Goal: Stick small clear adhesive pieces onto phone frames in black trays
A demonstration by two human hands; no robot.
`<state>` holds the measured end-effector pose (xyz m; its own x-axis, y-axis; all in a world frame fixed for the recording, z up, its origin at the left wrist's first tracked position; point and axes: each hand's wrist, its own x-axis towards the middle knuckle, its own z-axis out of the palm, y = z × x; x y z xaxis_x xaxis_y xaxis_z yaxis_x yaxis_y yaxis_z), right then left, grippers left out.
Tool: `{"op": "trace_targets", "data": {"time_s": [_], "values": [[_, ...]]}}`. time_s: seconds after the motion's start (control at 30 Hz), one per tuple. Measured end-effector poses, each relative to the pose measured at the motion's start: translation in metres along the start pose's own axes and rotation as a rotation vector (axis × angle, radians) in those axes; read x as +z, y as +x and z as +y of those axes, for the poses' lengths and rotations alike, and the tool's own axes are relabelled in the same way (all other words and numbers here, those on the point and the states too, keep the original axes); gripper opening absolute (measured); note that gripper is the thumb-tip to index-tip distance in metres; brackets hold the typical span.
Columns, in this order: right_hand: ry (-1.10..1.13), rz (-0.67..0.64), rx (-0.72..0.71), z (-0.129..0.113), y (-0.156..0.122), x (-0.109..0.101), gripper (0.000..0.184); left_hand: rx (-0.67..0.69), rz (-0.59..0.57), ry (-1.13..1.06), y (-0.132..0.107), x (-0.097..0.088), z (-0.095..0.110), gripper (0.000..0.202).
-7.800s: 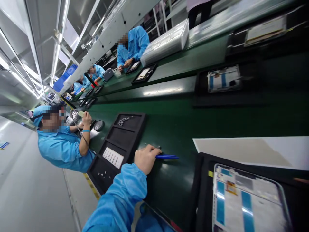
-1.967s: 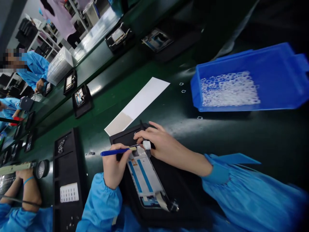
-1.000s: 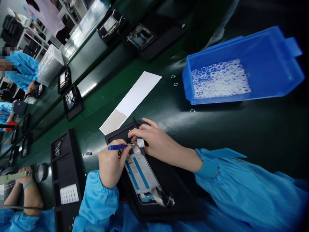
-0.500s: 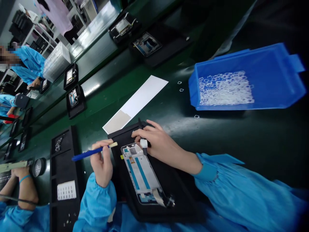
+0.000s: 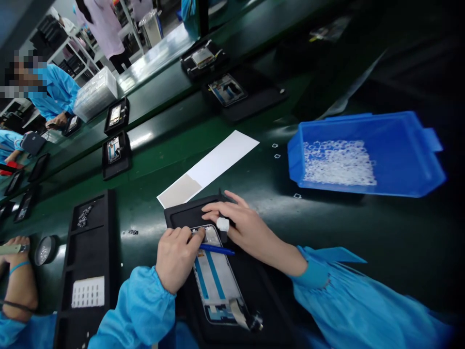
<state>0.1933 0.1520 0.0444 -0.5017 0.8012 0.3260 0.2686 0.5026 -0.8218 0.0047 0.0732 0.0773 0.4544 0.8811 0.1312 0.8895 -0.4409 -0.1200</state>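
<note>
A phone frame (image 5: 218, 281) with blue strips lies in a black holder tray (image 5: 261, 300) in front of me. My left hand (image 5: 176, 257) is closed around a blue pen-like tool (image 5: 218, 250) that lies across the frame's top end, fingertips pressing on the frame's top corner. My right hand (image 5: 238, 225) rests on the top edge of the frame, fingers curled, with a white cot (image 5: 223, 224) on the thumb and a thin dark tool (image 5: 220, 193) sticking up behind the fingers.
A blue bin (image 5: 366, 152) of small clear parts stands to the right. A white sheet (image 5: 209, 167) lies beyond the tray. A black compartment tray (image 5: 87, 252) sits left. A co-worker's hand (image 5: 16, 247) is at far left. More phone holders (image 5: 116, 150) ride the green belt.
My left hand has swung the blue tool round and come down onto the frame's top corner; half a second ago it was lifted off to the left. My right hand stays put.
</note>
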Motion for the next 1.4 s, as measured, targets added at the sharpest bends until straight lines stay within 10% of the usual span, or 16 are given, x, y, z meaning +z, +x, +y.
{"op": "trace_targets", "data": {"time_s": [0.17, 0.27, 0.47, 1.4], "values": [[0.164, 0.284, 0.262, 0.012, 0.021, -0.027, 0.038, -0.173, 0.005, -0.232, 0.017, -0.003, -0.017, 0.031], [0.250, 0.261, 0.332, 0.028, 0.047, -0.033, 0.048, -0.291, 0.037, -0.208, 0.048, 0.005, -0.035, 0.030], [0.309, 0.189, 0.405, 0.054, 0.086, -0.016, 0.045, -0.242, -0.257, -0.177, 0.103, 0.024, -0.063, 0.036], [0.136, 0.138, 0.508, 0.060, 0.098, -0.002, 0.018, -0.173, -0.536, -0.160, 0.100, 0.014, -0.070, 0.049]]}}
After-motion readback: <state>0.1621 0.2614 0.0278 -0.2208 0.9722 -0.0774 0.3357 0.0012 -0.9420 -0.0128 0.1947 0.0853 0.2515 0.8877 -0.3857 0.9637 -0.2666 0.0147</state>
